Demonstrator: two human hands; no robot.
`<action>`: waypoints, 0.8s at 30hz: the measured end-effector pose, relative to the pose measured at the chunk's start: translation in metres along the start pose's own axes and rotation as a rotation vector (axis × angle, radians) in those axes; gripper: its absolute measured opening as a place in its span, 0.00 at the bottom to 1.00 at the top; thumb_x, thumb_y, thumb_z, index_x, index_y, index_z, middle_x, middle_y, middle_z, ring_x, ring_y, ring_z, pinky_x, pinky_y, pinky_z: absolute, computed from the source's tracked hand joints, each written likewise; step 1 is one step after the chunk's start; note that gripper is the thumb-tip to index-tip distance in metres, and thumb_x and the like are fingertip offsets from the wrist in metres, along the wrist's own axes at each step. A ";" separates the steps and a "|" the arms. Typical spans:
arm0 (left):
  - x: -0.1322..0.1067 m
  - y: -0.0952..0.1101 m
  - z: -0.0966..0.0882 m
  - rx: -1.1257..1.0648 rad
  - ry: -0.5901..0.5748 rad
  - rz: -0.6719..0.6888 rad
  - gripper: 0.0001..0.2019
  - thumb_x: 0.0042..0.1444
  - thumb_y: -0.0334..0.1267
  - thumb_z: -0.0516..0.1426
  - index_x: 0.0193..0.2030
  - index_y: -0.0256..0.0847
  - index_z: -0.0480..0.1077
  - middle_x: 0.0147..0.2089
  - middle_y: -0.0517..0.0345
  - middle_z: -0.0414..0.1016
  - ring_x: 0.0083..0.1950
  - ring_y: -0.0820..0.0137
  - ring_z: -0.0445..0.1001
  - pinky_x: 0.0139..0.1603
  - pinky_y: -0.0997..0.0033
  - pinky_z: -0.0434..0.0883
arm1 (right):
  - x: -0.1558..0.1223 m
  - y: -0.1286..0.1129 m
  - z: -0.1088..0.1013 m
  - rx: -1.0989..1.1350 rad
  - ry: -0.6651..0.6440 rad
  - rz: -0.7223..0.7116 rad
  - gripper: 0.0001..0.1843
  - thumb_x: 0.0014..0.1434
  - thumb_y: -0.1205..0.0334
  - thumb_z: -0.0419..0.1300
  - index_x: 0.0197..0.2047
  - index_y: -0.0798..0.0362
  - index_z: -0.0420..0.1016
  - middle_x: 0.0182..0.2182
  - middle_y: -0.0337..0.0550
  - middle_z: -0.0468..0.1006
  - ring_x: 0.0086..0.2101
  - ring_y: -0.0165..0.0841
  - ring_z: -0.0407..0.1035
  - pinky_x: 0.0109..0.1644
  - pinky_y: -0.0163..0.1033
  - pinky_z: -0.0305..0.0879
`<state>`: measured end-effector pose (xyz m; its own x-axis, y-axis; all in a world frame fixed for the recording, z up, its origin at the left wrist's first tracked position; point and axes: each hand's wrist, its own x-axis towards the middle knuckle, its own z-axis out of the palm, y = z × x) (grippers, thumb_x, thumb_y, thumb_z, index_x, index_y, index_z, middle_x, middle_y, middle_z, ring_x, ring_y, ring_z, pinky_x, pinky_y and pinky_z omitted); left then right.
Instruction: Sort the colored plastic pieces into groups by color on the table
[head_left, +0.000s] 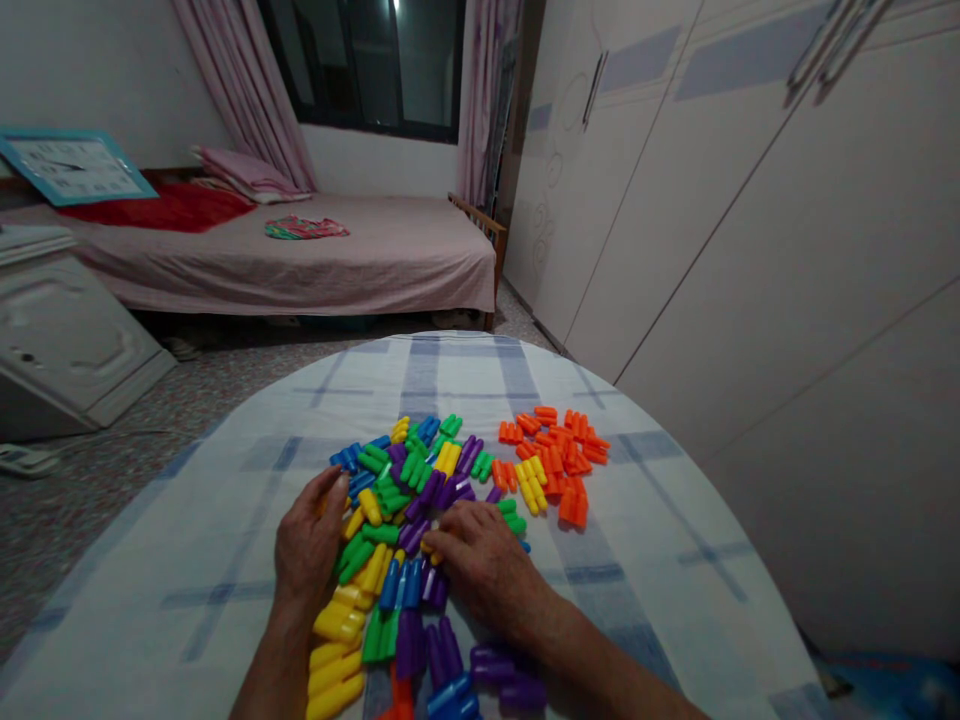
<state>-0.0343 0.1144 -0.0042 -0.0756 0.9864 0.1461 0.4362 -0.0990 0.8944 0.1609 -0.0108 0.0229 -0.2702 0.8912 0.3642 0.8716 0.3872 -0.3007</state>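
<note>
- A small bedroom is spreading behind the work: a bed with a pink sheet is standing under a dark window, and pink curtains are hanging at its side, while tall cream wardrobe doors are running along the right.
- A square clock with a blue frame is leaning near the bed, and a speckled floor is showing at the left.
- A round desk with a white, blue-checked cloth is filling the lower view and carrying everything.
- Ribbed plastic pegs with rounded ends are lying in the middle of the desk, shiny and joined in short groups.
- The orange pegs are lying mostly together on the far right, with some yellow pegs touching them. This part is looking nearly separated.
- Near the person, yellow pegs and purple pegs are forming rough colour groups, but the centre is remaining a mix of green, blue, purple and yellow.
- The left hand is pressing against the pile's left edge. Its fingers are curling, so I cannot tell if it is holding a peg.
- The right hand is resting over the pile with its fingers close together and pointing left. I cannot tell if it is holding anything.
</note>
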 end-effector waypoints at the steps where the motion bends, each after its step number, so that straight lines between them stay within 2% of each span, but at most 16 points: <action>1: 0.000 0.000 0.000 -0.001 0.000 0.000 0.26 0.52 0.56 0.51 0.49 0.40 0.71 0.50 0.50 0.74 0.54 0.59 0.70 0.58 0.59 0.63 | 0.000 0.000 0.000 0.002 0.006 0.006 0.11 0.60 0.68 0.54 0.47 0.50 0.68 0.41 0.43 0.73 0.43 0.34 0.63 0.47 0.42 0.59; 5: 0.000 -0.001 0.001 -0.014 0.006 -0.010 0.25 0.52 0.56 0.52 0.49 0.41 0.71 0.50 0.51 0.75 0.53 0.60 0.71 0.57 0.59 0.64 | -0.001 0.000 -0.001 0.026 0.007 -0.003 0.13 0.58 0.70 0.55 0.47 0.52 0.67 0.46 0.45 0.72 0.47 0.35 0.62 0.51 0.44 0.57; 7: -0.001 -0.001 0.001 -0.020 0.004 -0.009 0.25 0.52 0.56 0.52 0.49 0.41 0.71 0.50 0.51 0.75 0.53 0.60 0.71 0.58 0.60 0.64 | -0.001 0.000 -0.003 0.055 0.011 0.002 0.13 0.58 0.71 0.54 0.47 0.53 0.66 0.44 0.45 0.73 0.46 0.35 0.64 0.52 0.45 0.57; 11: -0.001 0.000 0.001 -0.032 -0.002 -0.006 0.26 0.52 0.56 0.52 0.50 0.39 0.71 0.51 0.50 0.74 0.53 0.60 0.70 0.58 0.60 0.64 | -0.002 0.006 -0.009 0.123 0.133 0.065 0.14 0.60 0.67 0.53 0.49 0.53 0.66 0.43 0.46 0.75 0.45 0.36 0.66 0.50 0.44 0.60; 15: 0.000 -0.003 0.002 -0.043 -0.005 -0.001 0.26 0.52 0.56 0.52 0.50 0.39 0.71 0.51 0.50 0.74 0.53 0.60 0.71 0.58 0.60 0.64 | -0.003 0.022 -0.016 0.239 0.331 0.283 0.13 0.63 0.64 0.49 0.50 0.51 0.68 0.43 0.44 0.76 0.45 0.34 0.68 0.50 0.42 0.63; 18: 0.001 -0.003 0.002 -0.036 -0.002 0.005 0.26 0.53 0.56 0.52 0.50 0.39 0.71 0.51 0.50 0.74 0.53 0.60 0.71 0.58 0.60 0.64 | -0.003 0.035 -0.021 0.358 0.427 0.473 0.14 0.65 0.61 0.46 0.48 0.50 0.70 0.41 0.42 0.77 0.41 0.32 0.71 0.45 0.38 0.66; 24: -0.001 0.001 0.001 -0.029 -0.007 -0.006 0.25 0.53 0.55 0.51 0.50 0.40 0.71 0.51 0.50 0.74 0.53 0.60 0.70 0.58 0.59 0.64 | -0.004 0.059 -0.030 0.518 0.537 0.652 0.16 0.63 0.55 0.48 0.46 0.51 0.72 0.40 0.42 0.77 0.40 0.33 0.71 0.44 0.38 0.67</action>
<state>-0.0328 0.1136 -0.0038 -0.0719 0.9878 0.1384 0.4093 -0.0973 0.9072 0.2257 0.0012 0.0305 0.5318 0.7908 0.3030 0.4626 0.0284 -0.8861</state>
